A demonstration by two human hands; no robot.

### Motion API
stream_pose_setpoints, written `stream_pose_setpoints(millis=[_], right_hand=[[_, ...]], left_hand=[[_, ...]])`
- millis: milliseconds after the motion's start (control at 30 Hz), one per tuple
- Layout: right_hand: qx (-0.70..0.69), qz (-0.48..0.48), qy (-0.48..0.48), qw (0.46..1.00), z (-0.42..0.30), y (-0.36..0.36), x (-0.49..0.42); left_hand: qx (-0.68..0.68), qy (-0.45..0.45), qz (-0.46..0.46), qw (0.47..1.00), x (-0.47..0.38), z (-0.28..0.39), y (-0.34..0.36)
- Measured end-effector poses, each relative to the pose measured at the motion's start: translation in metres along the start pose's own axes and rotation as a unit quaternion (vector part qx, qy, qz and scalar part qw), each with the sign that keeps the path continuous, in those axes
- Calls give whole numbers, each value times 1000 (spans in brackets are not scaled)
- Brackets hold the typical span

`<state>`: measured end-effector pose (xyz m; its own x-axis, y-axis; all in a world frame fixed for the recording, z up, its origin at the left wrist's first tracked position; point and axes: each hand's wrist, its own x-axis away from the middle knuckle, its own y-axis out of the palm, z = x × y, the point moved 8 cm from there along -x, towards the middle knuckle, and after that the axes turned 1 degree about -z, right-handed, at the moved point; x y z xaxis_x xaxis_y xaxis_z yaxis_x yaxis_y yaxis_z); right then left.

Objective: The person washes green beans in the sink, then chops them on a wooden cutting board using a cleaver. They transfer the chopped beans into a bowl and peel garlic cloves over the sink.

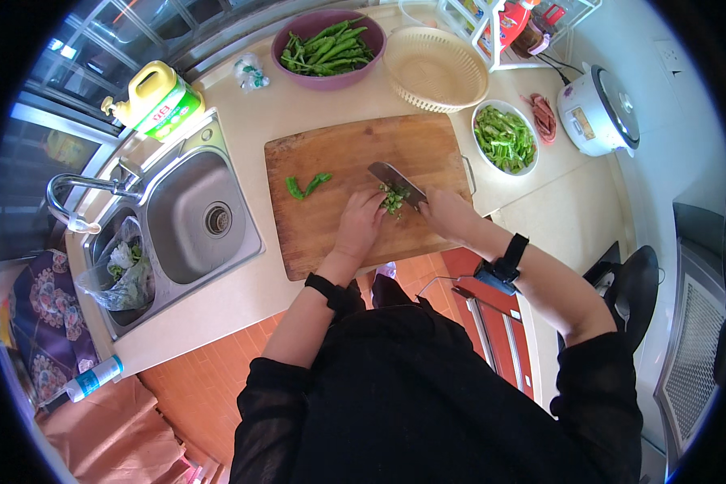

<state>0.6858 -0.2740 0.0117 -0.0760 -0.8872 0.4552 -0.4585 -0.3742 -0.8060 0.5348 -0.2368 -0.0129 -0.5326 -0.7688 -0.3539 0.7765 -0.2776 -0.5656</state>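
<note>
My right hand (449, 213) grips the handle of a kitchen cleaver (393, 179), whose dark blade slants to the upper left over a wooden cutting board (320, 242). Against the blade's near side lies a small heap of finely chopped green pepper (392, 199). The bent fingertips of my left hand (362, 219) touch the left edge of this heap; whether they pinch any pieces is hidden. Farther left on the board is a curved piece of green pepper (305, 187), apart from both hands.
Behind the board stand a purple basin (327, 82) of whole green peppers and a cream plastic basket (438, 66). To the right are a white bowl (502, 137) of sliced peppers, reddish meat (542, 118) and a rice cooker (599, 112). A steel sink (184, 218) lies left.
</note>
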Motion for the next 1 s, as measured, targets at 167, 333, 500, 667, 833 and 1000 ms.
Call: stream_pose_setpoints(millis=[167, 333, 500, 667, 833, 1000], right_hand=[[8, 1, -10, 1000, -5, -11, -2], [32, -31, -46, 998, -20, -10, -9], [9, 34, -28, 999, -24, 9, 1], [38, 9, -6, 999, -22, 1, -3], [65, -42, -13, 997, -25, 7, -8], [2, 72, -3, 997, -33, 13, 9]], left_hand=[[-7, -15, 14, 1000, 3, 0, -5], [0, -11, 21, 1000, 5, -3, -6], [-15, -13, 18, 1000, 3, -7, -3], [0, 11, 36, 999, 3, -1, -7], [18, 4, 32, 999, 8, -5, -9], [-8, 17, 30, 999, 9, -2, -10]])
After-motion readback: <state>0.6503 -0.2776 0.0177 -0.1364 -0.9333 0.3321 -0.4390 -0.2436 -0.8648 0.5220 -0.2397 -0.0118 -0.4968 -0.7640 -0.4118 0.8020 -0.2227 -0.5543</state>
